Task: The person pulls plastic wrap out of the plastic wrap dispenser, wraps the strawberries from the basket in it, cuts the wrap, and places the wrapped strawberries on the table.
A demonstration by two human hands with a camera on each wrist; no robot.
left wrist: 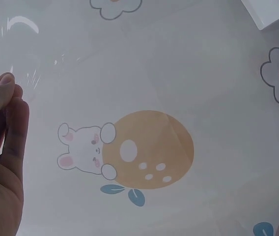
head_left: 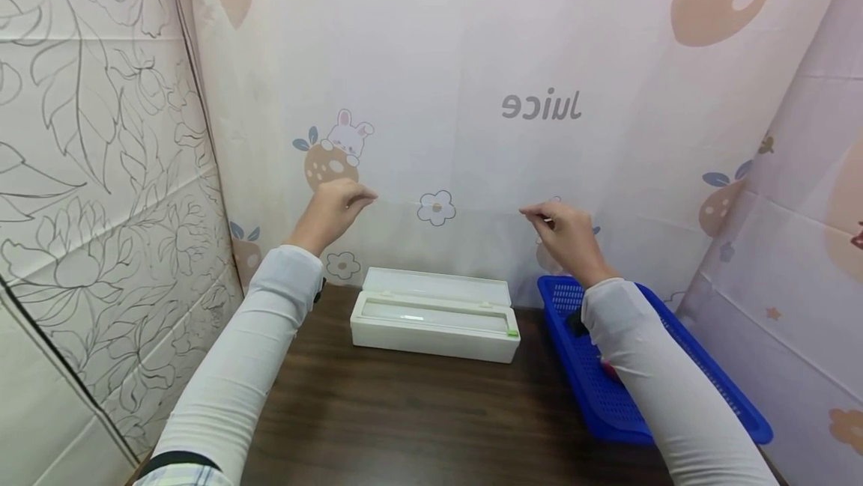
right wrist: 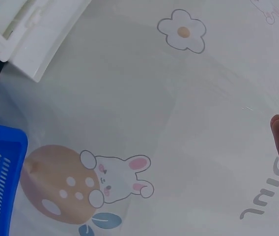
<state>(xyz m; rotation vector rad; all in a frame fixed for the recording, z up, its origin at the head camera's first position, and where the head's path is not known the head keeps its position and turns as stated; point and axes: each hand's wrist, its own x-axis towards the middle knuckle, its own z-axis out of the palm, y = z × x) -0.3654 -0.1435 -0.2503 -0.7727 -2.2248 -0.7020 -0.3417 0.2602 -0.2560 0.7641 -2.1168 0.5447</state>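
Both hands are raised in front of the wall sheet, well apart, at about the same height. A clear sheet of cling film (left wrist: 31, 78) shows only by its glints and faint creases. In the head view, my left hand (head_left: 333, 207) pinches one side of it between thumb and fingers. My right hand (head_left: 565, 235) pinches the other side the same way. Below and between the hands, a white cling film dispenser (head_left: 431, 341) stands on the table, its lid (head_left: 438, 286) raised at the back and a green slider (head_left: 512, 333) at its right end.
A blue plastic basket (head_left: 571, 374) stands to the right of the dispenser, under my right forearm. Inside it are a black item (head_left: 577, 323) and a reddish item (head_left: 609, 371), both partly hidden. Printed sheets hang at the back and both sides of the dark wooden table (head_left: 404, 418).
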